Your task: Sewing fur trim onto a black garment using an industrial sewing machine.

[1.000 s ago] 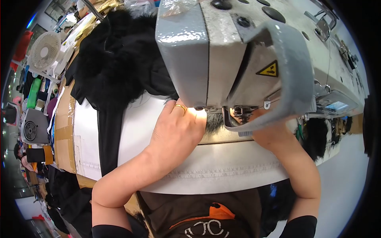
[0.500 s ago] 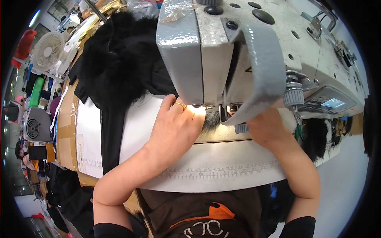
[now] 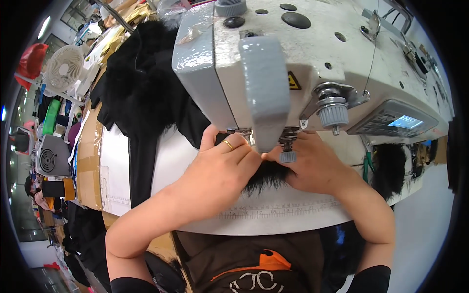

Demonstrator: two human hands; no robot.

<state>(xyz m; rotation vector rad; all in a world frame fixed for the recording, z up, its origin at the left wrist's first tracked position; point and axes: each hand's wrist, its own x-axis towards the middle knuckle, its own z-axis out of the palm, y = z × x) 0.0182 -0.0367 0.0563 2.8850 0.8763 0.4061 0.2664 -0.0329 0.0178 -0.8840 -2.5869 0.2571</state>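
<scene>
A piece of black fur (image 3: 266, 177) lies on the bed of the sewing machine (image 3: 195, 73), its long hairs spreading toward me. My left hand (image 3: 222, 168), with a gold ring on one finger, is closed on the fur's left side, close by the presser foot. From the right, my right hand (image 3: 312, 163) pinches the fur with thumb and fingers, beside the small spring-loaded knob (image 3: 288, 156). The machine's grey front arm (image 3: 266, 93) hides the needle and some of my fingertips. Both hands nearly meet at the fur.
A black garment with fur (image 3: 146, 88) covers the table at left. Green-handled snips (image 3: 368, 163) and more black fur (image 3: 389, 168) lie at right. A printed ruler scale (image 3: 293, 210) runs along the table's front. A white fan (image 3: 63, 68) stands far left.
Both hands have come toward me and closer together; more black fur now shows between them. The right hand has come out from behind the grey arm. My view of the machine has shifted.
</scene>
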